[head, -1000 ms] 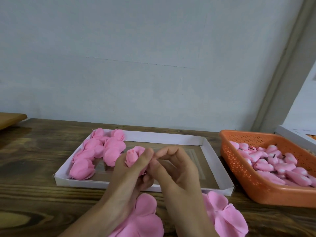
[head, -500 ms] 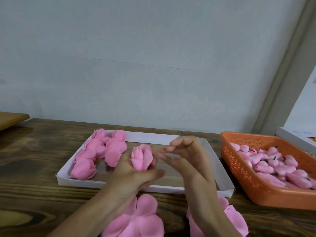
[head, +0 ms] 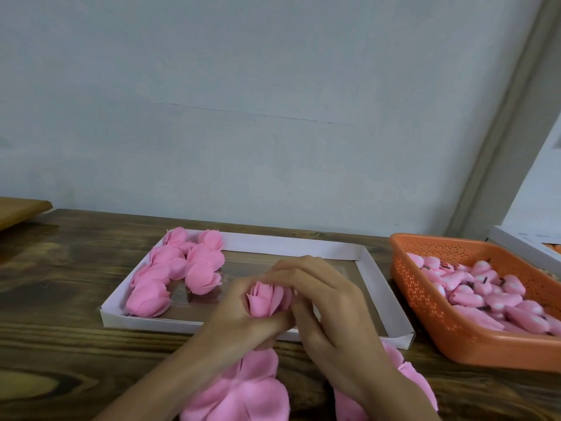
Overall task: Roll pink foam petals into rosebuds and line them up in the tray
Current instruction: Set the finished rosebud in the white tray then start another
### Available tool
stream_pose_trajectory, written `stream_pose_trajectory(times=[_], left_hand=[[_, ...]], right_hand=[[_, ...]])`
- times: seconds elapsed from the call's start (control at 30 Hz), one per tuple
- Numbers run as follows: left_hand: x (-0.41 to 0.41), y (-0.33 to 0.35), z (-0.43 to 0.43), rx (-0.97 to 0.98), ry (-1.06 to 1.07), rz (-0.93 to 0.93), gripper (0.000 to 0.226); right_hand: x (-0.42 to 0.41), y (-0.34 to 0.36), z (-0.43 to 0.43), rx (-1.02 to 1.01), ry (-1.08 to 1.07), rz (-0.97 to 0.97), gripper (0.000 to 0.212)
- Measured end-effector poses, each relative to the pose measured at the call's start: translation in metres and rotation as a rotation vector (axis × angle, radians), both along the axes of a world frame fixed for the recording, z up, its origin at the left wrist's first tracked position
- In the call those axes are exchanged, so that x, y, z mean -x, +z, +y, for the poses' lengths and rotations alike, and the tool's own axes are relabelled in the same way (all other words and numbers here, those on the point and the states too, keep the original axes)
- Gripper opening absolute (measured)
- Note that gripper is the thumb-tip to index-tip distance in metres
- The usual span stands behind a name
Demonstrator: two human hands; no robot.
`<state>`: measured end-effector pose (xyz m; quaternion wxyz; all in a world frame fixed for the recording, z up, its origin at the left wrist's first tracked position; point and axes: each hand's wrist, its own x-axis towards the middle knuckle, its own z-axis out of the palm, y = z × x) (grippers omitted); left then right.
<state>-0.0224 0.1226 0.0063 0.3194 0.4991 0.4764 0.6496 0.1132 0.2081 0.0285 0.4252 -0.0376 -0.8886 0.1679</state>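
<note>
A pink foam rosebud (head: 264, 300) sits upright between my two hands above the front edge of the white tray (head: 379, 287). My left hand (head: 239, 323) grips it from the left and below. My right hand (head: 328, 302) curls over its top and right side, fingers wrapped on the petals. Several finished rosebuds (head: 185, 268) lie in two rows at the tray's left end. Flat pink petal cutouts (head: 243, 393) lie on the table under my forearms, with more petals (head: 416, 381) to the right.
An orange perforated basket (head: 425, 311) of small pink foam pieces stands at the right of the tray. A white box edge (head: 516, 244) shows behind it. A wooden board (head: 18, 208) overhangs at the far left. A pale wall backs the dark wooden table (head: 54, 299).
My right hand, lifted and apart from the bud half a second ago, has come down and closed over it. The bud sits lower and nearer the tray's front edge.
</note>
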Motion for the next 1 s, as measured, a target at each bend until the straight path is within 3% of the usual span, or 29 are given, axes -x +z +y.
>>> stream_pose_trajectory(times=[0.23, 0.3, 0.4, 0.57, 0.77, 1.0], left_hand=[[0.0021, 0.0041, -0.0050, 0.032, -0.120, -0.093, 0.013], [0.0022, 0.0061, -0.0068, 0.028, -0.118, -0.048, 0.007], [0.0019, 0.0065, -0.0077, 0.017, -0.095, 0.022, 0.020], [0.0017, 0.0060, -0.0059, 0.001, -0.041, 0.091, 0.011], [0.0053, 0.0001, -0.0015, -0.012, 0.041, 0.046, 0.022], [0.0047, 0.0009, -0.0037, -0.044, 0.030, 0.132, 0.014]], right_hand=[[-0.0027, 0.0020, 0.0024, 0.077, 0.030, 0.025, 0.035], [-0.0031, 0.0034, 0.0020, 0.092, 0.042, 0.024, 0.035], [-0.0032, 0.0038, 0.0010, 0.111, 0.037, 0.014, 0.039], [-0.0041, 0.0044, 0.0019, 0.106, 0.025, 0.003, 0.039], [-0.0030, 0.0019, 0.0006, 0.073, 0.062, -0.010, 0.045], [-0.0038, 0.0039, -0.0003, 0.090, 0.050, -0.043, 0.041]])
